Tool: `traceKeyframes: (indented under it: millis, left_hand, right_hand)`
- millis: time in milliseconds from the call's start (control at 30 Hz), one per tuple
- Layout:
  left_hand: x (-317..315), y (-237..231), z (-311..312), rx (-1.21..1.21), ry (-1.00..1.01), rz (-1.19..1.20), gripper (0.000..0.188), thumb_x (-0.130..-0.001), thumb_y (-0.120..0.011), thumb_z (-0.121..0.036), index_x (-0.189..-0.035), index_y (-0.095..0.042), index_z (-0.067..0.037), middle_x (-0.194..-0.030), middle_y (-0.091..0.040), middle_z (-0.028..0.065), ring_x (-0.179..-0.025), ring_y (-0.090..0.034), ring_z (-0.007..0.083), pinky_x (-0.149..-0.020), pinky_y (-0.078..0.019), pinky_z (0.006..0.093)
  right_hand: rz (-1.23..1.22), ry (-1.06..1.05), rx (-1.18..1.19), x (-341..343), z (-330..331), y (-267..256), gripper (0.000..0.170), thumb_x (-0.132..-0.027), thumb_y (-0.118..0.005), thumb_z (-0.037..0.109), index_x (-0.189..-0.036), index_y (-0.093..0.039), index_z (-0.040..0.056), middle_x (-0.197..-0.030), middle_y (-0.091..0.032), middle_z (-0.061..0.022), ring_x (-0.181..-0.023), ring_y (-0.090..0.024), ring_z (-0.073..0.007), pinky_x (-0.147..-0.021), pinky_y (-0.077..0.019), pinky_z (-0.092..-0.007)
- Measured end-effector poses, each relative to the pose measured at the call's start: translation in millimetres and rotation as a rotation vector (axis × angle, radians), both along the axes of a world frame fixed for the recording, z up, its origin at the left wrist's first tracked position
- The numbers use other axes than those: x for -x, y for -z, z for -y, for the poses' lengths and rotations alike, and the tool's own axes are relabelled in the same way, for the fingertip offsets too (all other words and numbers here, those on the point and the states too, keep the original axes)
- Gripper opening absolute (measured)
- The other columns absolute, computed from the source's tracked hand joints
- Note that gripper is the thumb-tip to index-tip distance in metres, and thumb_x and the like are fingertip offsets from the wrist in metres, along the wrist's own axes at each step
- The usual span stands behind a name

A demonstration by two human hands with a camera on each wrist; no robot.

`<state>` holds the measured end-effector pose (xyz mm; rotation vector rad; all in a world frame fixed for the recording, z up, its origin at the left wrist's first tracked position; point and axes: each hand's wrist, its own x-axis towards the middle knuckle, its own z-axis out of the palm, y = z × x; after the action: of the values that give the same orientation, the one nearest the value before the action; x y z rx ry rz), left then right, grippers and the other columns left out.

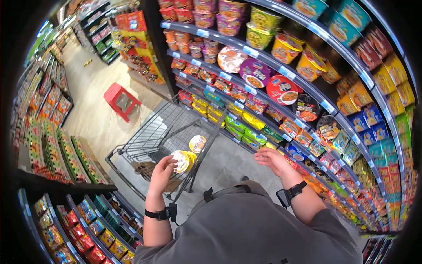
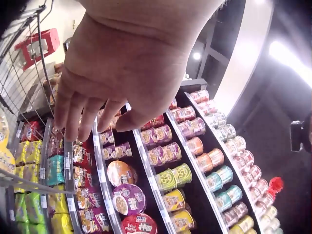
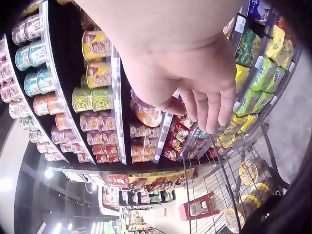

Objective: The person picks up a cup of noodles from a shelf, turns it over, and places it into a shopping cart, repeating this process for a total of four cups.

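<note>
My left hand (image 1: 161, 174) is held over the near side of a wire shopping cart (image 1: 108, 157), its fingers loosely extended. Beside its fingertips in the head view are instant noodle tubs (image 1: 180, 161) with pale lids and yellow sides. Another round-lidded noodle tub (image 1: 197, 144) lies in the cart a little farther off. In the left wrist view, nothing shows in the palm. My right hand (image 1: 276, 162) hovers in the air in front of the noodle shelves, fingers relaxed and slightly bent, holding nothing. The right wrist view shows its fingers (image 3: 213, 109) against shelved packets behind.
Curved shelving (image 1: 263, 57) on the right carries noodle cups, tubs and bagged noodles. Large tubs with purple (image 1: 255, 73) and red lids (image 1: 281, 89) face outward. A red plastic stool (image 1: 121, 101) stands in the aisle beyond the cart. More snack shelves (image 1: 83, 220) line the left.
</note>
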<state>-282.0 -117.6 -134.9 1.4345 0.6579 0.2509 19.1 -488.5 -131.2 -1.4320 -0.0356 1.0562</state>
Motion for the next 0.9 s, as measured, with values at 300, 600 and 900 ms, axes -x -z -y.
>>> traceKeyframes:
  millis: [300, 600, 900]
  left_hand:
    - [-148.6, -39.2, 56.4, -0.172, 0.217, -0.033, 0.039, -0.097, -0.055, -0.008, -0.135, -0.059, 0.002, -0.121, -0.071, 0.0116, -0.108, -0.066, 0.0185, -0.094, -0.0502, 0.0308]
    - [-274.5, -55.6, 148.2, -0.194, 0.372, 0.037, 0.041, -0.099, -0.053, -0.003, -0.139, -0.055, 0.002, -0.125, -0.069, 0.0140, -0.111, -0.066, 0.0207, -0.097, -0.0511, 0.0329]
    - [-336.2, -59.3, 208.5, -0.191, 0.330, 0.071, 0.042, -0.097, -0.053, 0.000, -0.138, -0.055, 0.002, -0.124, -0.068, 0.0144, -0.113, -0.065, 0.0208, -0.100, -0.0495, 0.0337]
  right_hand:
    - [0.003, 0.277, -0.118, -36.2, 128.0, -11.6, 0.033, -0.102, -0.050, 0.012, -0.132, -0.059, 0.0015, -0.125, -0.069, -0.0169, -0.114, -0.068, -0.0272, -0.098, -0.0535, -0.0390]
    - [0.074, 0.480, -0.223, -91.8, 252.7, -19.3, 0.029, -0.102, -0.055, 0.014, -0.126, -0.063, 0.0016, -0.122, -0.071, -0.0160, -0.113, -0.069, -0.0270, -0.096, -0.0538, -0.0383]
    - [0.081, 0.449, -0.224, -150.8, 303.8, -39.9, 0.030, -0.102, -0.052, 0.013, -0.128, -0.062, 0.0016, -0.124, -0.070, -0.0154, -0.113, -0.069, -0.0259, -0.096, -0.0539, -0.0382]
